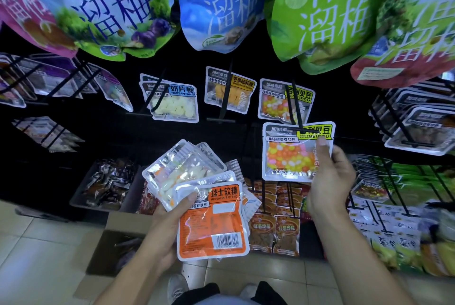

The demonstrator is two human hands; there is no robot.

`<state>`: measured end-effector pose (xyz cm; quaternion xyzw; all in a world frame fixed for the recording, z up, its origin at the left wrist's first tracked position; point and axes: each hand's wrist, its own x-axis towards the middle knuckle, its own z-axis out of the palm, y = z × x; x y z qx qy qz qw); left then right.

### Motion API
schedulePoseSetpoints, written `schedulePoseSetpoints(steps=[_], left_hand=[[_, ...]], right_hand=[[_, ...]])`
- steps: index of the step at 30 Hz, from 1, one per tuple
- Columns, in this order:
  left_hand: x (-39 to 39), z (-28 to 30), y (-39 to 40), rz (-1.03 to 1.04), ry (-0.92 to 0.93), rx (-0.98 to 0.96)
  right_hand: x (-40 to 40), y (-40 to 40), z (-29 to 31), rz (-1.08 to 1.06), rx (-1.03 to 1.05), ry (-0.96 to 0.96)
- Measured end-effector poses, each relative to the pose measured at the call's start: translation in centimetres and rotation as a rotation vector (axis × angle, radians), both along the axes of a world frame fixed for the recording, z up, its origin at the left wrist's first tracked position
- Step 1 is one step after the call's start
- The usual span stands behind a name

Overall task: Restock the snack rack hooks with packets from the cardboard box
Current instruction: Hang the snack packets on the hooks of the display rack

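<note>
The right hand (330,176) pinches a jelly-bean packet (293,152), its top at the hook (296,110) just above the fingers, apparently mid-hanging. Left hand (172,216) grips a stack of packets (199,189); much restocking remains.

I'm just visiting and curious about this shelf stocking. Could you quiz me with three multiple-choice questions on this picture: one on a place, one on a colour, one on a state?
1. Where is the cardboard box?
A. on the floor, lower left
B. on a top shelf
C. in the right hand

2. What colour is the front packet in the left hand?
A. blue
B. orange
C. black

3. What is the right hand doing?
A. hanging empty
B. pressing the floor
C. holding a jelly bean packet up at a hook

Answers: 1 A, it sits open on the tiles; 2 B, its face is orange; 3 C, thumb on the packet beneath matching hung ones.
</note>
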<state>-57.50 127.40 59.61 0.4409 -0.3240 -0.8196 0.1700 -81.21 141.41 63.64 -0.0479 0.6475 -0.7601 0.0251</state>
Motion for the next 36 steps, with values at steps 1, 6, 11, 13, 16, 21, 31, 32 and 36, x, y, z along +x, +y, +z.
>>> schedulePoseSetpoints(steps=[1,6,11,13,16,21,31,32,36], left_hand=[[-0.1,0.1,0.0,-0.001,0.0,-0.006],[-0.4,0.2,-0.1,0.014,0.011,-0.033],[-0.2,0.0,-0.3,0.006,0.023,-0.006],[-0.2,0.0,-0.5,0.002,0.026,0.003],[-0.4,-0.1,-0.7,-0.007,0.025,-0.004],[-0.4,-0.1,-1.0,-0.029,-0.004,-0.03],[0.5,-0.1,-2.8,0.021,0.017,-0.074],[0.6,-0.2,-3.0,0.029,0.02,-0.077],[0.6,-0.6,-4.1,0.036,0.035,-0.092]], right_hand=[[0.0,0.0,0.0,0.003,0.001,0.005],[0.1,-0.4,0.3,0.03,0.027,0.043],[-0.2,-0.6,0.1,0.013,0.019,0.015],[-0.7,-0.9,-0.1,0.041,0.032,0.005],[-2.4,-2.3,-0.2,0.045,0.047,-0.023],[-6.2,-6.2,0.6,0.012,0.037,0.025],[-2.1,-5.4,-0.1,-0.014,0.11,-0.123],[0.5,-4.8,0.2,0.08,0.218,-0.122],[9.9,-3.8,1.6,0.581,0.554,-0.098]])
